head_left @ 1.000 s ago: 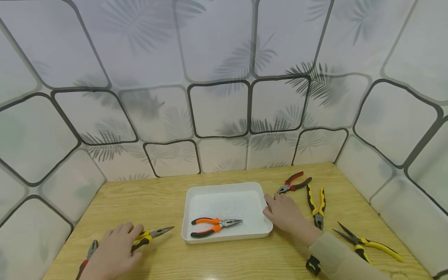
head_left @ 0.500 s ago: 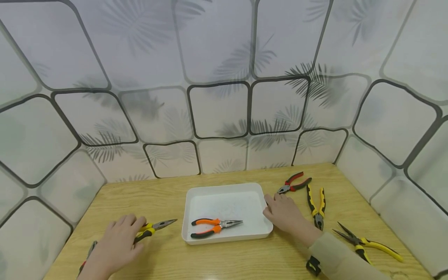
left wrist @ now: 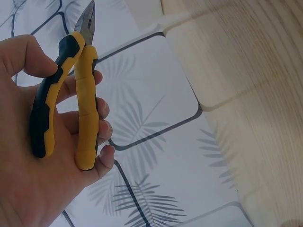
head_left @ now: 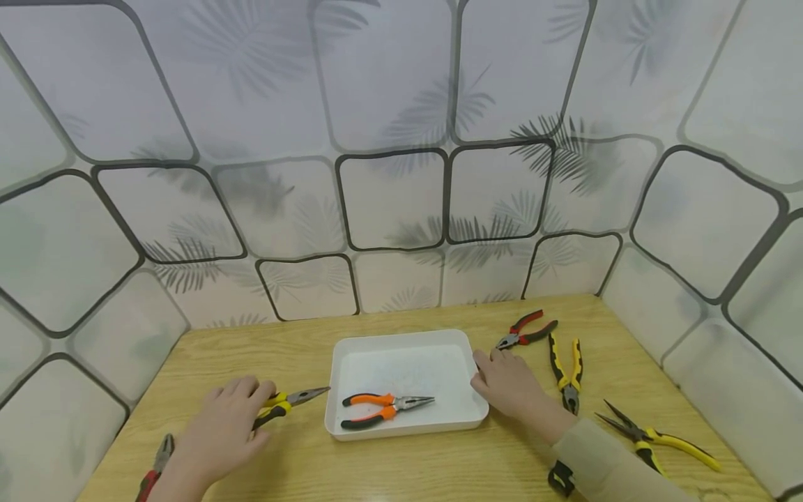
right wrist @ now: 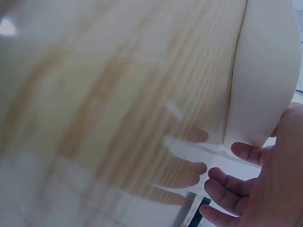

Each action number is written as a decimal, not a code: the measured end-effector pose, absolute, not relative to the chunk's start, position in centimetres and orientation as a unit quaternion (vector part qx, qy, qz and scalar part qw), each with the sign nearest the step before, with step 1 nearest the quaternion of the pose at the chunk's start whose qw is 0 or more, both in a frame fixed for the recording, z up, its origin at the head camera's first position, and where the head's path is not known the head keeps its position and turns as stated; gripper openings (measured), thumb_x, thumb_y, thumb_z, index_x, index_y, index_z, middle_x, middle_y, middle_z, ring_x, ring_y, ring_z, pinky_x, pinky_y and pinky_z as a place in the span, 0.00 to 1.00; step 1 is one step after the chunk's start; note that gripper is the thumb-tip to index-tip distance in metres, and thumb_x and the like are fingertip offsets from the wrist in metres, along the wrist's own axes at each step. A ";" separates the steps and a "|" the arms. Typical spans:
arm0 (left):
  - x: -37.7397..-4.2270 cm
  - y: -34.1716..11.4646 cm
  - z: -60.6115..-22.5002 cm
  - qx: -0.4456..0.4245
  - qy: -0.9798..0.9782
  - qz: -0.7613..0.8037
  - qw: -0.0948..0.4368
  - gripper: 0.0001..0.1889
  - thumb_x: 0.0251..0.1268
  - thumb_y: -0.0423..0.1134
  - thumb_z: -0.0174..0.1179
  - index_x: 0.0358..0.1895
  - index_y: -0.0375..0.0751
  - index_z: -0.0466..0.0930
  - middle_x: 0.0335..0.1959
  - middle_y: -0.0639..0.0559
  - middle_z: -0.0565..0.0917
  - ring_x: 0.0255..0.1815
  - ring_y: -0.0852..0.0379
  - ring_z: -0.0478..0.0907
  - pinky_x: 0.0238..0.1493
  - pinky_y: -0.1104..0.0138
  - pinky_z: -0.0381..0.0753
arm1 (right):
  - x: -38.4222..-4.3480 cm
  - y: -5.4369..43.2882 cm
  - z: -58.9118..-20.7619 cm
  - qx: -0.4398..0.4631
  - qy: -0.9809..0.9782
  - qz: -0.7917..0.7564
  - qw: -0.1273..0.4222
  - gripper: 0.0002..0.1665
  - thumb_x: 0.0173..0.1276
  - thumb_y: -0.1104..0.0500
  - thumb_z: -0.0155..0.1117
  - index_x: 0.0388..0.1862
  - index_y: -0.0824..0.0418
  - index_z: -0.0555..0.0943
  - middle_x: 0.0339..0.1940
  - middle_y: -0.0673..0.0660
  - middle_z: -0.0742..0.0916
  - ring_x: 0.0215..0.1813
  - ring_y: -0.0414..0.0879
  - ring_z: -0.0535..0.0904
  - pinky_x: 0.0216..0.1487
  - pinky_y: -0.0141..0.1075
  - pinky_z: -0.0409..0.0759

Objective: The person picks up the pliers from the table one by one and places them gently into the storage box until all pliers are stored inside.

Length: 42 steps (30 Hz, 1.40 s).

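Note:
Yellow-and-black needle-nose pliers [head_left: 284, 404] are gripped in my left hand [head_left: 226, 425], left of the white tray [head_left: 401, 362]. Their tip reaches the tray's left rim in the head view. The left wrist view shows the fingers curled round the handles of the pliers [left wrist: 86, 113], thumb on the black grip. My right hand [head_left: 511, 383] holds the tray at its right rim. From the right wrist, a fingertip lies against the wall of the tray [right wrist: 265, 71], the other fingers curled below. Orange-and-black needle-nose pliers [head_left: 385, 408] lie inside the tray, jaws pointing right.
Red-handled pliers [head_left: 157, 464] lie partly behind the left wrist. On the right are red-and-black pliers [head_left: 525, 331], yellow-and-black pliers [head_left: 567, 380] and long-nose yellow-and-black pliers [head_left: 646, 436]. Patterned panels [head_left: 401, 195] enclose the wooden table [head_left: 263, 348] at back and sides.
My left hand has moved right with the yellow-and-black needle-nose pliers, bringing their tip to the tray. More of the red-handled pliers shows at left. The right hand stays at the tray rim.

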State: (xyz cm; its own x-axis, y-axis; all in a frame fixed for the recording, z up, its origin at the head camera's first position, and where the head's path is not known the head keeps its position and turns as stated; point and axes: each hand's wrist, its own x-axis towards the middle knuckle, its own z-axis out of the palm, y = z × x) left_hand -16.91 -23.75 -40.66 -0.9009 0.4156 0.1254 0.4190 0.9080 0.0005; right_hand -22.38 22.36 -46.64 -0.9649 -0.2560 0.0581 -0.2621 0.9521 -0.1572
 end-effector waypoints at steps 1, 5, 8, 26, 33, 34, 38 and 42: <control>-16.9 -23.6 -40.7 -0.218 -0.974 -0.014 0.065 0.20 0.56 0.43 0.71 0.53 0.51 0.79 0.39 0.58 0.75 0.41 0.56 0.73 0.40 0.57 0.68 | -22.4 22.3 -46.7 0.130 -0.988 0.082 0.017 0.07 0.75 0.55 0.54 0.40 0.57 0.74 0.31 0.57 0.75 0.34 0.52 0.68 0.36 0.46 0.69; -17.1 -23.2 -40.7 -0.224 -0.971 -0.015 0.079 0.20 0.54 0.42 0.70 0.51 0.50 0.78 0.38 0.58 0.74 0.40 0.56 0.72 0.42 0.55 0.70 | -22.4 22.3 -46.7 0.131 -0.988 0.083 0.018 0.07 0.76 0.55 0.54 0.41 0.57 0.74 0.31 0.56 0.75 0.34 0.52 0.68 0.36 0.46 0.69; -17.4 -22.8 -40.7 -0.226 -0.970 -0.016 0.084 0.19 0.54 0.41 0.68 0.51 0.50 0.78 0.38 0.58 0.73 0.40 0.57 0.70 0.44 0.53 0.71 | -22.4 22.3 -46.6 0.131 -0.988 0.085 0.017 0.07 0.76 0.55 0.54 0.40 0.57 0.73 0.30 0.56 0.74 0.34 0.52 0.67 0.36 0.46 0.68; -18.6 -20.4 -40.8 -0.257 -0.963 -0.032 0.081 0.20 0.57 0.42 0.67 0.53 0.49 0.78 0.41 0.57 0.75 0.43 0.55 0.71 0.45 0.56 0.69 | -22.9 22.7 -47.6 0.146 -0.985 0.079 0.056 0.09 0.74 0.54 0.52 0.39 0.58 0.73 0.28 0.55 0.72 0.31 0.50 0.66 0.33 0.43 0.65; -18.8 -19.5 -41.2 -0.268 -0.958 -0.029 0.098 0.19 0.54 0.42 0.67 0.51 0.49 0.77 0.39 0.57 0.74 0.41 0.57 0.69 0.44 0.58 0.67 | -22.6 22.5 -46.8 0.136 -0.987 0.080 0.024 0.08 0.76 0.55 0.54 0.41 0.59 0.74 0.29 0.57 0.74 0.33 0.52 0.67 0.34 0.45 0.68; -18.8 -19.4 -41.2 -0.271 -0.957 -0.031 0.102 0.19 0.53 0.41 0.67 0.50 0.49 0.78 0.39 0.57 0.73 0.41 0.57 0.68 0.44 0.59 0.67 | -22.6 22.5 -46.8 0.136 -0.987 0.080 0.024 0.07 0.76 0.55 0.54 0.41 0.58 0.74 0.29 0.56 0.74 0.32 0.52 0.67 0.34 0.45 0.68; -18.9 -19.0 -41.4 -0.276 -0.954 -0.039 0.107 0.19 0.51 0.40 0.66 0.49 0.49 0.78 0.38 0.57 0.73 0.39 0.58 0.66 0.43 0.59 0.67 | -22.5 22.6 -46.9 0.136 -0.987 0.080 0.024 0.07 0.76 0.55 0.54 0.40 0.57 0.73 0.29 0.56 0.74 0.32 0.51 0.67 0.34 0.45 0.68; -19.1 -18.6 -41.5 -0.273 -0.956 -0.043 0.100 0.19 0.51 0.40 0.65 0.49 0.50 0.77 0.39 0.58 0.72 0.41 0.58 0.67 0.46 0.56 0.69 | -22.5 22.5 -47.0 0.134 -0.988 0.080 0.021 0.07 0.76 0.54 0.54 0.41 0.58 0.74 0.30 0.56 0.74 0.33 0.52 0.68 0.34 0.45 0.68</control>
State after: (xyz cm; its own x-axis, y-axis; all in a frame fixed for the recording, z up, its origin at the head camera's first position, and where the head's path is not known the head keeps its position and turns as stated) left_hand -19.11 -18.59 -41.52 -0.8312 0.5127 0.2151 0.5300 0.8475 0.0282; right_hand -22.52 22.53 -46.99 -0.9634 -0.2606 0.0622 -0.2673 0.9514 -0.1528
